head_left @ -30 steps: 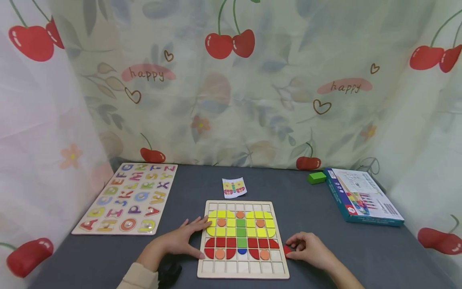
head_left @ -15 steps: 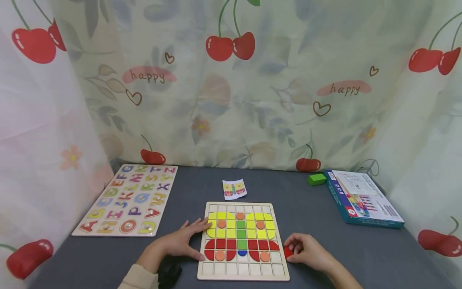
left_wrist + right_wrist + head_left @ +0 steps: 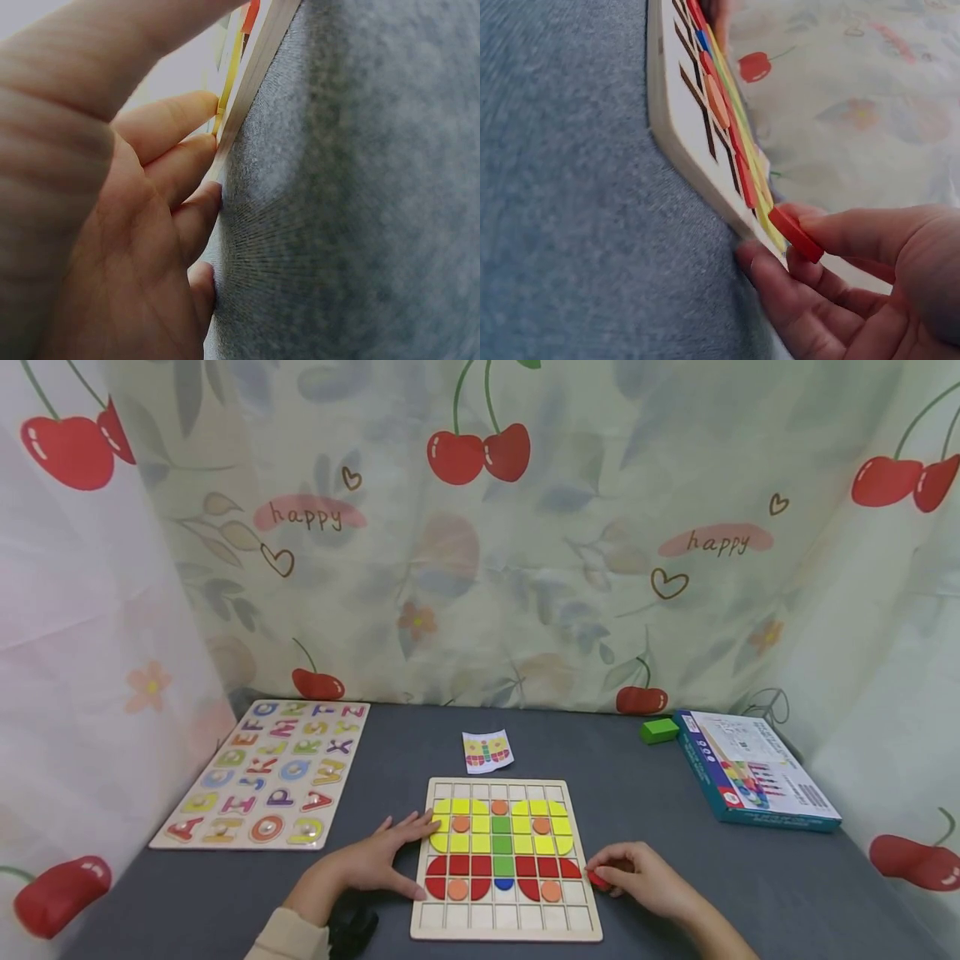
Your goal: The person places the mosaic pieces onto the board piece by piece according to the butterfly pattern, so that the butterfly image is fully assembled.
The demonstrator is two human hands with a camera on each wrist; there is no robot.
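A wooden grid board (image 3: 506,923) lies in the middle of the table, with yellow, red, green, orange and blue pieces laid in a butterfly shape. My left hand (image 3: 367,860) rests at the board's left edge, fingers spread and thumb extended; in the left wrist view its fingertips touch the edge. Beside the board's right edge, my right hand (image 3: 637,878) pinches a red piece (image 3: 796,234) between thumb and fingers. That piece is thin, and its full outline is partly hidden by the fingers. On the board, an uncovered cell (image 3: 572,891) shows right of the lower-right orange circle.
A small picture card (image 3: 487,752) with a butterfly pattern lies behind the board. At the left is an alphabet puzzle board (image 3: 258,777). A green block (image 3: 659,731) and a flat box (image 3: 757,768) are at the back right. A patterned curtain (image 3: 487,568) surrounds the table.
My right fingers have shifted on the red piece, turning it, and have moved slightly toward the board's right edge. The left hand stays in place.
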